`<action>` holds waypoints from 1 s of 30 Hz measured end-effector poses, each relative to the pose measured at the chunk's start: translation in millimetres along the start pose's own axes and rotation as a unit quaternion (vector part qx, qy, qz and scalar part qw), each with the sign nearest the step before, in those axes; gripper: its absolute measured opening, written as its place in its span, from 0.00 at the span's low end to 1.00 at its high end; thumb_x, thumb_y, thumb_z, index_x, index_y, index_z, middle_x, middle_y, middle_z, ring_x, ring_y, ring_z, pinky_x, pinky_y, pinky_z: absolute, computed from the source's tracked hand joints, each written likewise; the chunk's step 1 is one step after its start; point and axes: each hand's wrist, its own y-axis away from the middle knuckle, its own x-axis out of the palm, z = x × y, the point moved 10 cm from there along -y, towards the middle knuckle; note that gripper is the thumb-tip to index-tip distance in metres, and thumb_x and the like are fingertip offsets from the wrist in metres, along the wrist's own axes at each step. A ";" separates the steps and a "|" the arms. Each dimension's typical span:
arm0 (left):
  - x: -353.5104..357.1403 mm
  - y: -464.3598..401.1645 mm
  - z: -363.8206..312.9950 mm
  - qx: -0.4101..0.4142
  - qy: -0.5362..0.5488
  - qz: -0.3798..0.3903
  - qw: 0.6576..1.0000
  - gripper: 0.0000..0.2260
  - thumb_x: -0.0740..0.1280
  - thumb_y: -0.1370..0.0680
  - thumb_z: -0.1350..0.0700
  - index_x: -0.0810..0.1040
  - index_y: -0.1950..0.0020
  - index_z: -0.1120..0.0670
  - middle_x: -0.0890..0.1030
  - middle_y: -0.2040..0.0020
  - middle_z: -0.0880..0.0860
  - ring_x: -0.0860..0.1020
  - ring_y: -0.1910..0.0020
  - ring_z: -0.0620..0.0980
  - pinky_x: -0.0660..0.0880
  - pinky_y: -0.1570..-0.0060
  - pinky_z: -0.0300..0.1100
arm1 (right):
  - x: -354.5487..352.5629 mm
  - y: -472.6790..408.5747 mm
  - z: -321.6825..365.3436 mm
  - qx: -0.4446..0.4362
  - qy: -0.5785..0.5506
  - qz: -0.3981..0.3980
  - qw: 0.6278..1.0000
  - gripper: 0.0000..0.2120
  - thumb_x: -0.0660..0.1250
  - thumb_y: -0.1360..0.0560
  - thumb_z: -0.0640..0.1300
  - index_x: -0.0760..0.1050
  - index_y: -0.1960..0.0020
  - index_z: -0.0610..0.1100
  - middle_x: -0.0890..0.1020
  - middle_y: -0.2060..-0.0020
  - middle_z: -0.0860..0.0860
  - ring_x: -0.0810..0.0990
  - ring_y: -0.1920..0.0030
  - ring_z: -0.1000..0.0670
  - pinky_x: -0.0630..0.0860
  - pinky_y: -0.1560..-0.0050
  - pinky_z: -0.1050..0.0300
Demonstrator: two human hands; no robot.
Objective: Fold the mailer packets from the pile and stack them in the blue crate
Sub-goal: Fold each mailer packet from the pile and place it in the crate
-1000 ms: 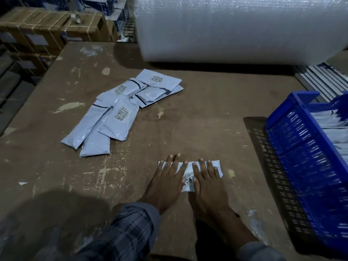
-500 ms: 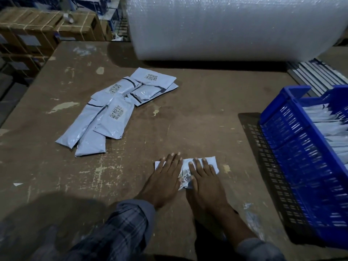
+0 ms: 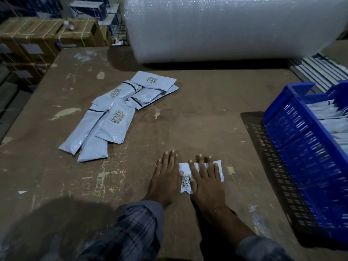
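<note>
Flat: hands (image 3: 186, 178) on glossy folded mailer (image 3: 185, 183)

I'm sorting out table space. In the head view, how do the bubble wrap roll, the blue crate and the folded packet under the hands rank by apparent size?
Largest to smallest:
1. bubble wrap roll
2. blue crate, cut off by the frame
3. folded packet, partly covered by the right hand

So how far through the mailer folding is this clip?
Partway. Done: folded packets already fill the blue crate. In hand: the left hand and right hand press one folded mailer flat on the table. Left: the pile of unfolded mailers.
</note>
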 end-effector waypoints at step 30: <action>-204.0 -29.7 -161.0 0.081 0.353 -0.071 0.930 0.07 0.78 0.28 0.54 0.81 0.58 0.49 0.81 0.62 0.46 0.82 0.60 0.49 0.79 0.60 0.51 | -292.6 49.9 -131.3 0.006 -0.097 -0.074 0.992 0.12 0.72 0.24 0.41 0.79 0.43 0.54 0.82 0.48 0.57 0.77 0.46 0.50 0.73 0.40 0.50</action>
